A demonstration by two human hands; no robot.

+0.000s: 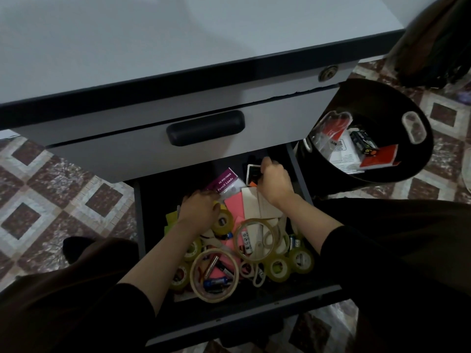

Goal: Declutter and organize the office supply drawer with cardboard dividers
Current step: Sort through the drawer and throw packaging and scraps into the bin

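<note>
Right hand [275, 183] is at the back right corner of the drawer [139, 220], fingers curled over the top of a small black pack [252, 171] and pinching it. The pack's long axis runs front to back, and its far end is tucked under the upper drawer front [127, 159]. Left hand [197, 211] sits at the drawer's middle left, fingers bent down into the clutter by the lead packet [225, 182] and a yellow tape roll [230, 216]; whether it grips either I cannot tell. More tape rolls [285, 275], batteries [215, 282] and pink notes [233, 203] fill the drawer's front half. A bin [377, 98] stands just outside the drawer's right wall, with packaging in it. The pack thus lies on the bin's side, and the right hand is the nearer one. I judge that a short lift up and rightward over that wall would clear it, whereas the left hand would have to cross the drawer.
</note>
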